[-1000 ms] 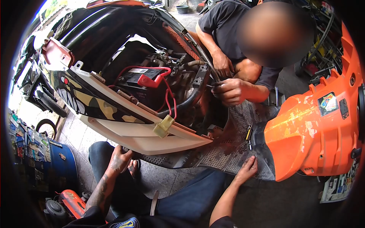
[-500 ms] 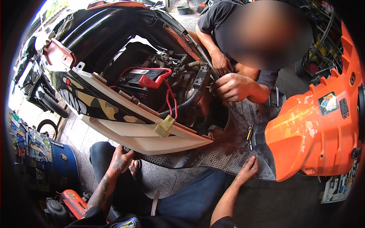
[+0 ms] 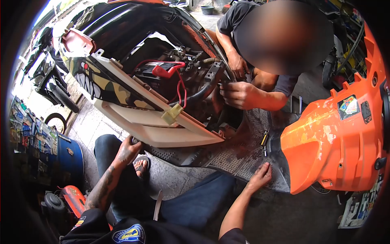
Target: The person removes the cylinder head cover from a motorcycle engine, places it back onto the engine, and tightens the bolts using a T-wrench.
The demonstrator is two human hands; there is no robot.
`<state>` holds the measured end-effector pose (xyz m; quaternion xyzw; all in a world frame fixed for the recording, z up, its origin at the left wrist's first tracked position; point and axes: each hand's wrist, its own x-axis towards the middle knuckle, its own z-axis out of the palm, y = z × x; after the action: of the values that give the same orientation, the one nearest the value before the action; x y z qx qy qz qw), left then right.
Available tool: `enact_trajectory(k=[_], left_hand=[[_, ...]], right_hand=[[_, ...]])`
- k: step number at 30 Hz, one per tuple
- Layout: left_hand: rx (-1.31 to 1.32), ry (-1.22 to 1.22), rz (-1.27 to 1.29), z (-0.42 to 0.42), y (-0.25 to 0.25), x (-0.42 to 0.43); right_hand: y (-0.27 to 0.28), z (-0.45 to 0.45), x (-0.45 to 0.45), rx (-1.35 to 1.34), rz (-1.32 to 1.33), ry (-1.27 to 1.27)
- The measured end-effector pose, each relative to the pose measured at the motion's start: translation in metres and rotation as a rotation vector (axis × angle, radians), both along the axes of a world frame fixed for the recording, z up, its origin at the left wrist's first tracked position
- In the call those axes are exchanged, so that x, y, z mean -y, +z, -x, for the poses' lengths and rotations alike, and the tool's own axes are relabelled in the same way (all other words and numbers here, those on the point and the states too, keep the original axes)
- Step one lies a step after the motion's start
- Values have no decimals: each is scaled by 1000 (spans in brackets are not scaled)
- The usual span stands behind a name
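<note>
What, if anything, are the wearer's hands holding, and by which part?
The left hand is at the lower edge of the cream side panel; the right hand touches the near edge of the scooter footboard. Whether either grips cannot be told.

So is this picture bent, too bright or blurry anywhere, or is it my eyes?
All in the head view: the scene bows and the corners go dark; glare washes out the upper left, by the parked motorcycle; a smooth blur hides the co-worker's head; the cream panel looks fairly crisp.
</note>
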<state>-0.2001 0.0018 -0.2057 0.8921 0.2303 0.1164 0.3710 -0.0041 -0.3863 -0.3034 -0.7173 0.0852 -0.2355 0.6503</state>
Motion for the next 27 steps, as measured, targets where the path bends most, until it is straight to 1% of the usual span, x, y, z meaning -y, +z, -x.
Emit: enact_trajectory(k=[1, 2, 4, 5, 7, 8, 9, 10, 11, 12, 14, 15, 17, 18, 20, 21, 22, 25, 27], left_hand=[[19, 63, 122, -1, -4, -1], [23, 40, 112, -1, -4, 0], [-22, 106, 266, -3, 4, 6], [-20, 113, 261, -3, 5, 6], [-22, 232, 475, -4, -2, 2], [-21, 242, 471, 0, -13, -8], [-33, -10, 20, 7, -29, -24], [-51, -261, -429, 9, -26, -24], [36, -316, -580, 7, -24, -23], [25, -304, -566, 8, -22, -20], [-78, -259, -300, 9, -22, -23], [-85, -254, -307, 9, -22, -22], [-103, -241, -160, 8, -22, -22], [-103, -238, -168, 9, -26, -24], [-21, -301, -373, 7, -21, -20], [-1, -337, -354, 8, -17, -18], [-29, -280, -214, 5, -9, -8], [-21, -293, -247, 8, -18, -17], [23, -276, -191, 11, -37, -28]], right_hand=[[-1, 0, 0, 1, -30, 6], [-1, 0, 0, 2, -61, 11], [3, 1, 1, -6, -65, 24], [6, 2, 0, -7, -80, 23], [6, 1, 0, -8, -101, 33], [5, 1, 1, -9, -116, 30], [4, 1, 2, -9, -129, 29], [3, 1, 2, -13, -131, 41], [2, 1, 4, -8, -132, 48], [2, 1, 5, -3, -134, 54], [5, 1, 6, -7, -140, 66], [7, 3, 6, -7, -143, 65], [11, 5, 6, -10, -144, 58], [12, 4, 5, -4, -136, 49], [7, 4, 7, -4, -154, 67], [5, 4, 8, -5, -161, 83], [5, 2, 7, 1, -169, 80], [5, 2, 6, 17, -133, 75], [6, 1, 5, -5, -139, 69]])
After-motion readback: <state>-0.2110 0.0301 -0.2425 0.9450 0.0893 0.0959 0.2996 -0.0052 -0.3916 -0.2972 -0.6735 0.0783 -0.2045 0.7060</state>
